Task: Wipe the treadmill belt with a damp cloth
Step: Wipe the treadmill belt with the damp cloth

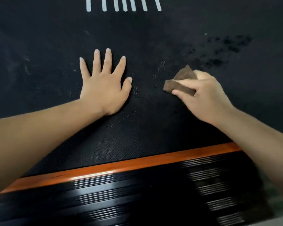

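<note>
The black textured treadmill belt (pixel 145 38) fills most of the view. My left hand (pixel 104 85) lies flat on it, fingers spread, palm pressing down near the middle. To its right my right hand (pixel 203 97) grips a folded brown cloth (pixel 180 82) between thumb and fingers, with the cloth low over the belt; I cannot tell if it touches. Dark wet-looking blotches (pixel 225 48) mark the belt beyond the cloth, at the upper right. Faint pale smears (pixel 27 67) show on the belt's left part.
An orange strip (pixel 121 167) borders the belt's near edge, with a glossy black ribbed side rail (pixel 121 199) below it. A row of several short white marks (pixel 124 4) is printed on the belt at the top of the view.
</note>
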`<act>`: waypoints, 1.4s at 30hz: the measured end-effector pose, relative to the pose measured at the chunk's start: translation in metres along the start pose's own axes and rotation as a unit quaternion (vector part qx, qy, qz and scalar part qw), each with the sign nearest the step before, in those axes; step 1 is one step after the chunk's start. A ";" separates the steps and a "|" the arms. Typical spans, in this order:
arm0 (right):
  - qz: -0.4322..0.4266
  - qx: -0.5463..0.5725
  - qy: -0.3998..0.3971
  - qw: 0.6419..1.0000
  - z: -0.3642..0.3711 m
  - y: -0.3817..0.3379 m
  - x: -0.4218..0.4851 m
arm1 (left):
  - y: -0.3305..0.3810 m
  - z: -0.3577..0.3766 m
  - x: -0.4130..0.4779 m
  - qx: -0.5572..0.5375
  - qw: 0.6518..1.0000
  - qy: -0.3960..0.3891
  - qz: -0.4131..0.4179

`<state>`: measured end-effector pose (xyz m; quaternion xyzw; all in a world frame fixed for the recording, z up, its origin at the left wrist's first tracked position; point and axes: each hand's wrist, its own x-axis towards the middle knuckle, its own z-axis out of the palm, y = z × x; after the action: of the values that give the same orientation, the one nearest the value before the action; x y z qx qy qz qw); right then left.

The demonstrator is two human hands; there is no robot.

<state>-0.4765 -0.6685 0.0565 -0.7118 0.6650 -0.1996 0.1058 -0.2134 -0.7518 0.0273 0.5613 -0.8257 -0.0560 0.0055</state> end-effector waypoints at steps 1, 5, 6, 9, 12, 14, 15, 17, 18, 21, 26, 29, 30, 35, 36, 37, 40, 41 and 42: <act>0.024 0.001 -0.005 1.000 0.002 -0.007 -0.007 | 0.000 0.001 -0.001 0.001 1.000 0.000 0.002; -0.056 0.035 -0.114 0.991 0.006 -0.055 -0.044 | 0.001 0.001 0.000 0.002 1.000 0.009 0.006; -0.070 0.030 -0.134 0.988 0.005 -0.056 -0.046 | 0.002 0.000 -0.004 -0.002 1.000 0.005 0.014; -0.036 0.028 -0.123 0.991 -0.005 -0.042 -0.037 | -0.001 0.001 -0.024 -0.010 0.999 0.018 0.048; 0.029 0.032 -0.058 0.997 -0.008 -0.033 -0.037 | -0.004 0.000 -0.035 -0.023 0.997 0.012 0.073; 0.028 0.037 -0.066 0.997 -0.006 -0.034 -0.046 | -0.003 -0.001 -0.035 -0.026 0.998 0.010 0.065; 0.009 0.045 -0.088 0.995 -0.006 -0.035 -0.052 | -0.002 -0.001 -0.034 -0.025 0.998 0.009 0.056; -0.058 0.059 -0.146 0.986 -0.009 -0.038 -0.060 | 0.004 0.000 -0.032 -0.026 0.999 0.006 0.033; -0.092 0.061 -0.174 0.979 -0.012 -0.035 -0.060 | 0.009 0.000 -0.031 -0.032 0.999 0.007 0.019; -0.139 0.034 -0.166 0.976 -0.025 -0.005 -0.049 | 0.026 -0.004 -0.021 -0.050 0.999 0.010 -0.009; -0.083 0.015 -0.048 0.995 -0.028 0.039 -0.036 | 0.057 -0.012 0.023 -0.072 0.996 0.035 -0.029; -0.203 0.040 -0.135 0.969 -0.023 0.026 -0.055 | 0.071 -0.013 0.055 -0.086 0.994 0.045 -0.053; -0.225 0.046 -0.164 0.959 -0.024 0.027 -0.051 | 0.074 -0.011 0.063 -0.089 0.993 0.040 -0.066; -0.091 -0.031 0.017 0.995 -0.031 0.083 0.036 | 0.081 -0.001 0.072 -0.081 0.991 0.021 -0.106; -0.046 -0.025 0.040 0.998 -0.031 0.089 0.047 | 0.081 -0.001 0.073 -0.082 0.990 0.022 -0.108; -0.045 -0.015 0.046 0.998 -0.026 0.091 0.048 | 0.082 -0.001 0.075 -0.085 0.990 0.024 -0.113; -0.134 0.027 -0.026 0.990 -0.016 0.068 0.019 | 0.091 -0.003 0.084 -0.096 0.984 0.044 -0.140; -0.163 0.038 -0.062 0.984 -0.017 0.065 0.013 | 0.095 -0.003 0.087 -0.102 0.982 0.053 -0.149; -0.179 0.024 -0.080 0.980 -0.019 0.066 0.018 | 0.097 -0.002 0.089 -0.110 0.980 0.061 -0.155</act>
<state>-0.5437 -0.6905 0.0489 -0.8305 0.5109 -0.1737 0.1382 -0.3358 -0.7995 0.0337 0.6809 -0.7154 -0.1125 0.1090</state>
